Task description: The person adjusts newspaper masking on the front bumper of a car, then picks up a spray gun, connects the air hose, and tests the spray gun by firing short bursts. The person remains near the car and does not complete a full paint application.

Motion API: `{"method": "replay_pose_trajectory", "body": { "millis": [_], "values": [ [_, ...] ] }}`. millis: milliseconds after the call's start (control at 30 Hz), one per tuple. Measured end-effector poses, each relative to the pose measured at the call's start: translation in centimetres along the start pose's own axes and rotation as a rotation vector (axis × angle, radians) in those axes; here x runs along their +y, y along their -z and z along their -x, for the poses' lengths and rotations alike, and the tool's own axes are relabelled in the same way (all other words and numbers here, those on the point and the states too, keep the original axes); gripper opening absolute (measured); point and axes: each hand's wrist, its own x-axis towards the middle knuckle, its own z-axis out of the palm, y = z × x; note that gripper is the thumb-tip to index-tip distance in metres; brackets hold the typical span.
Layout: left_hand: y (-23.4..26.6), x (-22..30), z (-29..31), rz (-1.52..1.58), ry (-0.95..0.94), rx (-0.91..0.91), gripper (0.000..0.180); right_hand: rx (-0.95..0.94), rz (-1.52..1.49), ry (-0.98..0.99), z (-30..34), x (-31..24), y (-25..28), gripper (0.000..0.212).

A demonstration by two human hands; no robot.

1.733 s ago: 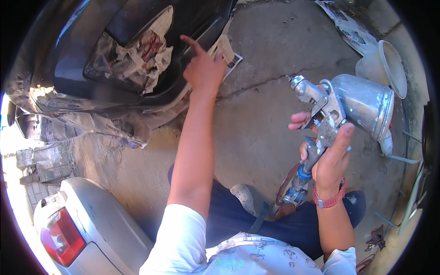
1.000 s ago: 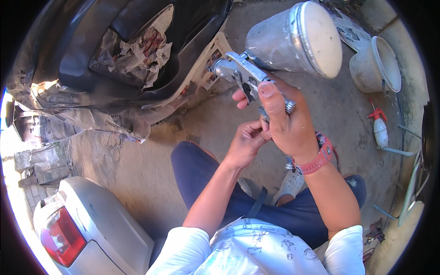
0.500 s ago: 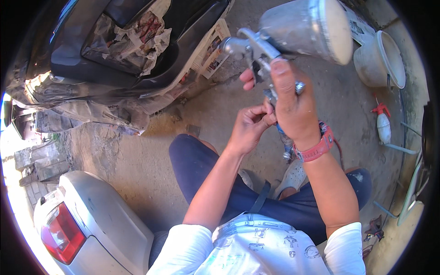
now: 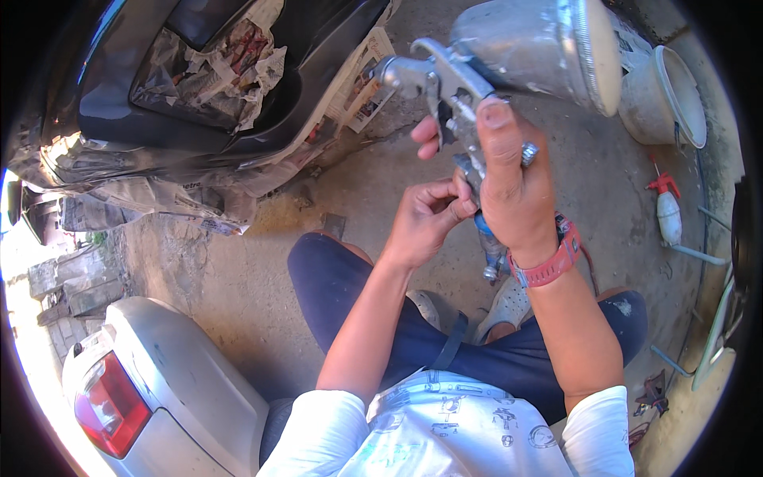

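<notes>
My right hand point(image 4: 520, 179), with a red watch at the wrist, is wrapped round the handle of a metal spray gun point(image 4: 457, 73). The gun's large silver cup point(image 4: 524, 44) with a pale lid lies tilted toward the upper right. Close beside it, my left hand point(image 4: 425, 222) is closed, thumb and fingertips pinching at the lower end of the gun's handle. What exactly sits between those fingertips is hidden. Below the handle hangs a blue and metal fitting point(image 4: 490, 246), partly covered by my right wrist.
A dark panelled vehicle body point(image 4: 159, 103) stands at upper left, its opening stuffed with newspaper point(image 4: 226, 75). At lower left is a silver body part with a red tail light point(image 4: 111, 405). A white bucket point(image 4: 664, 99) and a red-topped spray bottle point(image 4: 668, 211) stand right.
The spray gun and both hands have shifted only slightly. My left fingers stay pinched at the handle's lower end, and the fitting below hangs a little further left.
</notes>
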Motion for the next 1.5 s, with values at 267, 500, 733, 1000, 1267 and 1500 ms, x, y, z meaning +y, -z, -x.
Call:
{"method": "replay_pose_trajectory", "body": {
  "millis": [267, 500, 733, 1000, 1267, 1500],
  "values": [
    [-0.4, -0.9, 1.2, 0.098, -0.028, 0.042, 0.012, -0.135, 0.119, -0.095, -0.2, -0.1, -0.3, 0.061],
    [-0.7, -0.3, -0.8, 0.053, -0.016, 0.012, 0.012, 0.003, 0.063, -0.050, -0.7, 0.0, 0.1, 0.055],
    [-0.8, 0.4, -1.4, 0.027, -0.035, -0.041, 0.013, 0.059, 0.035, 0.056, -0.6, -0.5, 0.3, 0.054],
    [-0.9, 0.7, 0.7, 0.061, -0.052, 0.010, 0.013, -0.132, -0.061, -0.038, -0.7, -1.7, -0.4, 0.053],
    [-0.6, 2.1, 1.0, -0.042, -0.128, 0.076, 0.046, 0.086, 0.109, 0.088, -2.2, -1.9, 0.5, 0.053],
    [3.5, 5.3, 6.5, -0.788, -0.030, 0.276, 0.050, -0.119, -0.020, -0.149, -1.4, -2.9, 0.6, 0.057]
  ]
}}
